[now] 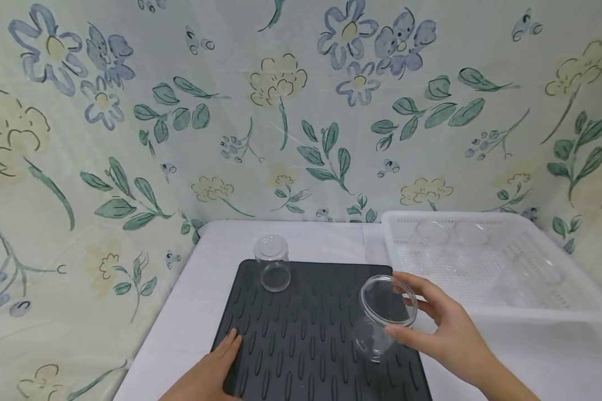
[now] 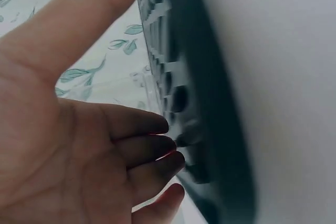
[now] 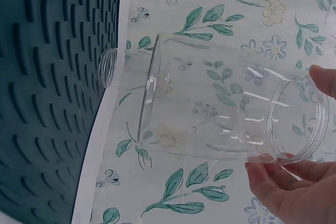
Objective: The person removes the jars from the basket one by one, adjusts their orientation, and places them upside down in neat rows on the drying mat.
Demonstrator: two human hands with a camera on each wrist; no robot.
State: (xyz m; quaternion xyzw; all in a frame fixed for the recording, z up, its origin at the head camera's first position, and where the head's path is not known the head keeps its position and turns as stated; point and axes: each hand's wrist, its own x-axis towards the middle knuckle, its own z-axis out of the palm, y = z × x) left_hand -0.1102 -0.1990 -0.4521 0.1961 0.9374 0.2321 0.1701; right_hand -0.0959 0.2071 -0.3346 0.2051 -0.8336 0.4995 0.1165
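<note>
My right hand (image 1: 438,323) grips a clear jar (image 1: 376,340) by its ringed rim, thumb on the near side and fingers on the far side. The jar is held mouth up above the dark ribbed mat (image 1: 301,356), and in the right wrist view a gap shows between its base and the mat. A second clear jar (image 1: 272,262) stands at the mat's back left, its threaded mouth (image 3: 107,68) down against the ribs. At the mat's left edge rests my left hand (image 1: 208,365), its fingers (image 2: 139,121) fairly straight and holding nothing.
A white perforated plastic basket (image 1: 564,312) stands at the right, with several clear round-rimmed containers (image 1: 538,269) inside. White cloth (image 1: 165,345) covers the table. A floral curtain (image 1: 261,139) hangs behind and along both sides.
</note>
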